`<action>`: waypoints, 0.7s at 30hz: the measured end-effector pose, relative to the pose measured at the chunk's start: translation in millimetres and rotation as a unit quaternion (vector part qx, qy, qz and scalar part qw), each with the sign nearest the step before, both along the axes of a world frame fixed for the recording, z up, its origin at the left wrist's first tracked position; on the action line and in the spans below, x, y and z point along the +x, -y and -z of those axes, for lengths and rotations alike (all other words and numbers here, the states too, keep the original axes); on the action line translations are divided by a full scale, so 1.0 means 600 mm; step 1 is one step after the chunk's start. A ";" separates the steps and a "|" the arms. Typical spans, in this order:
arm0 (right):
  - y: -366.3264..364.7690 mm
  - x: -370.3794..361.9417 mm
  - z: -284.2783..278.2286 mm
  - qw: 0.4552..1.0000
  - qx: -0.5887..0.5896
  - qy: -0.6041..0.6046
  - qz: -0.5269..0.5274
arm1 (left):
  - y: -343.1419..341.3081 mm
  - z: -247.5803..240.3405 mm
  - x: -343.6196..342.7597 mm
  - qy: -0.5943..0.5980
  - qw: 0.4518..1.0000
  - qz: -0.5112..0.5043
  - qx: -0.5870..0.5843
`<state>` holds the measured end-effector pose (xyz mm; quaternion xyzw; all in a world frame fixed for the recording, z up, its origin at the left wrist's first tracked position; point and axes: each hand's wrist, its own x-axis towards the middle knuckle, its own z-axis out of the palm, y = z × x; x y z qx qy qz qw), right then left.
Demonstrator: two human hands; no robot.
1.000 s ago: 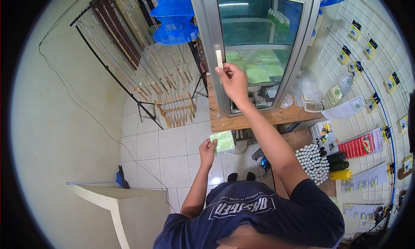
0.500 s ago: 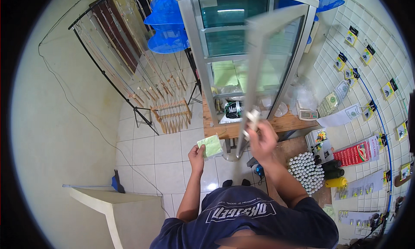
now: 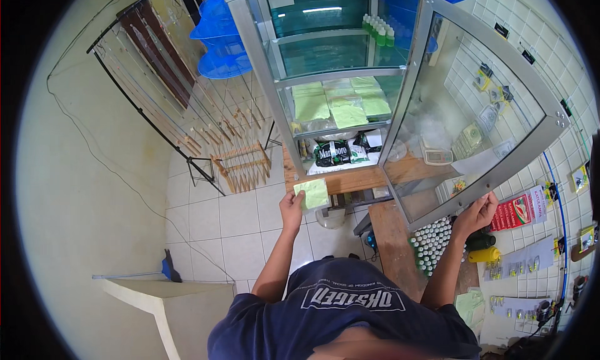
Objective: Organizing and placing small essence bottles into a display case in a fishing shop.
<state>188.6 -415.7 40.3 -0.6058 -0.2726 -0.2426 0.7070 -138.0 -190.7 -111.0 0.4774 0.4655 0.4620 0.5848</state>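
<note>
My left hand [image 3: 290, 211] is closed on a small flat pale-green packet [image 3: 312, 194], pinched at its left edge in front of the wooden tabletop [image 3: 350, 180]. Over on the right, my right hand [image 3: 476, 216] grips the lower edge of the cabinet's glass door [image 3: 465, 125], whose metal frame swings wide. Inside the metal-framed glass cabinet [image 3: 279, 97], more pale-green packets [image 3: 348, 112] lie on a middle shelf. Several small bottles with green contents [image 3: 379, 32] stand on a higher shelf. Black and white packages [image 3: 332, 152] fill the lowest level.
White-capped bottles [image 3: 431, 244] are grouped below the door, beside a yellow bottle [image 3: 484, 255]. A small scale [image 3: 437, 156] sits behind the glass. Fishing rods [image 3: 187, 110] lean on a rack at left, near blue nets [image 3: 220, 35]. Small packs hang on the right wall grid.
The glass door has swung open to the right, with my right hand moving along to its lower edge. My left hand, still holding the packet, sits slightly higher and farther right in view.
</note>
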 end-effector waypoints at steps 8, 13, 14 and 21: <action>-0.065 -0.150 -0.059 0.959 0.121 0.166 0.197 | -0.005 -0.008 0.038 0.013 0.999 0.049 0.005; -0.203 -0.239 0.097 0.947 -0.209 0.045 -0.241 | -0.005 -0.019 0.054 0.005 0.998 0.049 0.034; -0.238 -0.237 0.131 0.933 -0.235 -0.032 -0.269 | -0.006 -0.030 0.062 0.005 0.998 0.046 0.034; -0.375 -0.185 0.194 0.861 -0.267 -0.176 -0.396 | -0.071 -0.124 0.108 -0.059 0.990 0.079 0.097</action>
